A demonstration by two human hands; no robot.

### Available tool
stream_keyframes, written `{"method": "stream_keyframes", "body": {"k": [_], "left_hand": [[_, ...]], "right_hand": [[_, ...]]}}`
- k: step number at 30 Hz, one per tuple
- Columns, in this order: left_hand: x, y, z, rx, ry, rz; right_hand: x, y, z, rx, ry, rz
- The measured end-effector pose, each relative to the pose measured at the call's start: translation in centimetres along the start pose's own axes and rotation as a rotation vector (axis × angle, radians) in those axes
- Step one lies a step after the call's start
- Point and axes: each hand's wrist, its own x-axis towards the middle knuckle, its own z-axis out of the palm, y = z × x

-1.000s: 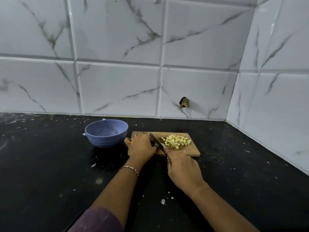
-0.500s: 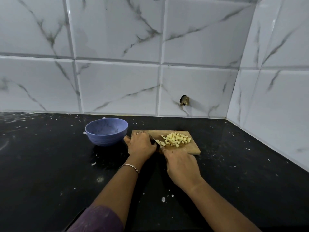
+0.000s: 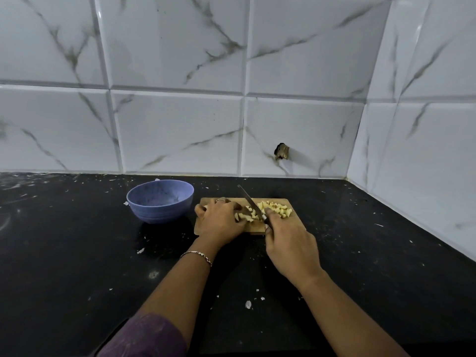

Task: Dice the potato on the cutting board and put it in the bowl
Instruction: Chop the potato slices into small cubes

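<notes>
A small wooden cutting board (image 3: 296, 222) lies on the black counter. Pale yellow potato dice (image 3: 277, 208) are heaped on its right part, and a few more pieces (image 3: 244, 216) lie just left of the blade. My right hand (image 3: 291, 244) grips the knife (image 3: 251, 200) by its handle, with the blade raised and its tip pointing up and to the left. My left hand (image 3: 220, 219) lies curled over the board's left part; what it holds is hidden. An empty blue bowl (image 3: 159, 200) stands left of the board.
White marble-look tiles form the back wall and the right wall, which meet in a corner at the right. A dark hole (image 3: 282, 152) breaks the back tile above the board. Small white scraps (image 3: 248, 304) dot the black counter (image 3: 77, 253).
The knife blade has come up from the board and now points up and left. A few freshly cut pieces lie between my left hand and the blade.
</notes>
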Motion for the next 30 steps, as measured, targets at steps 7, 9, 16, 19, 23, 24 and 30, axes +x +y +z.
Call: {"method": "stream_keyframes", "body": {"k": [7, 9, 16, 19, 23, 24, 30], "left_hand": [[0.0, 0.4, 0.7, 0.007, 0.042, 0.039], [0.1, 0.3, 0.7, -0.021, 0.061, 0.037], [0.5, -0.4, 0.3, 0.109, 0.013, -0.025], [0.4, -0.4, 0.4, 0.116, 0.052, -0.022], [0.1, 0.1, 0.3, -0.011, 0.143, 0.097], [0.1, 0.2, 0.4, -0.040, 0.145, 0.144], [0.3, 0.9, 1.4, 0.001, 0.141, 0.307]], "right_hand": [[0.2, 0.1, -0.1, 0.000, 0.001, 0.040], [0.2, 0.2, 0.0, -0.003, 0.000, 0.042], [0.3, 0.4, 0.1, -0.024, -0.031, 0.063], [0.2, 0.5, 0.0, -0.076, -0.022, 0.061], [0.2, 0.6, -0.1, -0.140, -0.007, 0.064], [0.2, 0.6, -0.2, -0.154, -0.010, 0.065], [0.1, 0.9, -0.4, -0.190, -0.023, 0.057]]}}
